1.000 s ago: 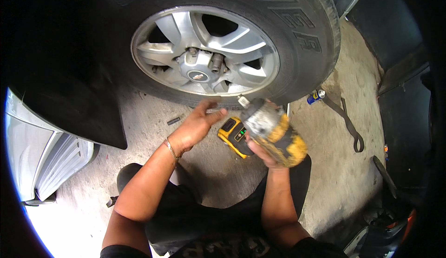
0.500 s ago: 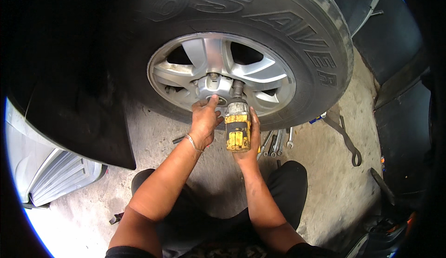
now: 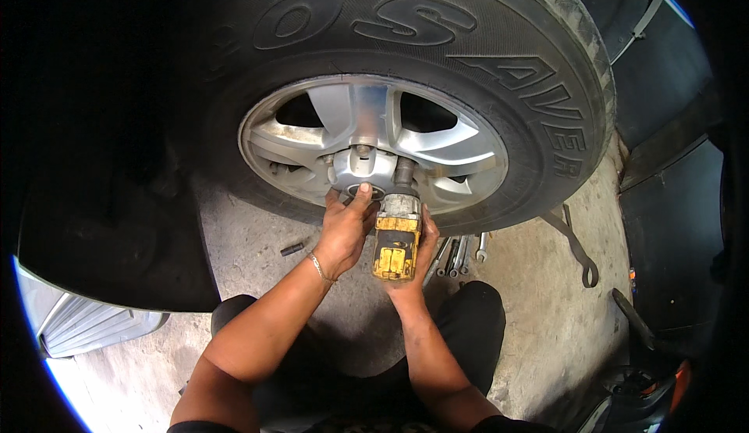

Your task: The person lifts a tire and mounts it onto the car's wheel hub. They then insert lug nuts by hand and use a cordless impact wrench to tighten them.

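Observation:
My right hand (image 3: pixel 428 238) grips a yellow and black impact wrench (image 3: pixel 396 250), its fingers largely hidden behind the tool's body. The wrench's dark socket (image 3: pixel 404 172) sits at a lug position to the right of the hub on a silver alloy wheel (image 3: pixel 335 109). With the thumb on its front and the fingers curled at its lower edge, my left hand (image 3: pixel 346 230) holds the silver centre cap (image 3: pixel 367 169). Just above the cap, a lug nut (image 3: pixel 363 150) shows in its recess. A large black tyre (image 3: pixel 499 51) surrounds the wheel.
Several wrenches (image 3: pixel 460 257) lie on the concrete floor below the tyre, and a dark socket-like cylinder (image 3: pixel 292 249) lies left of them. A dark strap (image 3: pixel 576 246) rests to the right. Dark panels (image 3: pixel 675 222) stand along the right side; a black curved panel (image 3: pixel 117 253) hangs at left.
The view has shifted, so the wheel appears slightly lower and larger. Both hands keep their places at the hub, with the wrench still against the lug position.

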Demonstrator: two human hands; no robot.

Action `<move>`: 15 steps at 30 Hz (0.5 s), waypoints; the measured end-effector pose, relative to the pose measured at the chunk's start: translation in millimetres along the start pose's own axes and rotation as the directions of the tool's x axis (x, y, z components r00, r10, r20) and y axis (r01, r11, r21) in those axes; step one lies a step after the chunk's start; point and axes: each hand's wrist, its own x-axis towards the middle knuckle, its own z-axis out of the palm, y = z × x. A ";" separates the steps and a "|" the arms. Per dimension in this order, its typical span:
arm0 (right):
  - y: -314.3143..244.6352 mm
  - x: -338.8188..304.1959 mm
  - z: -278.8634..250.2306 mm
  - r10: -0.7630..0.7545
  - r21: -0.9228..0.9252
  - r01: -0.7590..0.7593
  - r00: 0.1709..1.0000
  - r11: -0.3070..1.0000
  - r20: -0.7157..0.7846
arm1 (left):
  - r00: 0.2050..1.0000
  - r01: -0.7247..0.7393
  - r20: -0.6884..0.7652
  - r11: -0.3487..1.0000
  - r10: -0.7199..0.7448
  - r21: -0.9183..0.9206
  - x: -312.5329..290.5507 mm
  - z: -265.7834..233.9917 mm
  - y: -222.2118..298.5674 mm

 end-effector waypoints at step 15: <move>-20.5 7.7 -6.2 -0.078 -0.381 0.087 0.996 0.921 0.040 | 0.924 0.333 0.092 0.900 -0.371 0.282 -13.9 15.4 25.5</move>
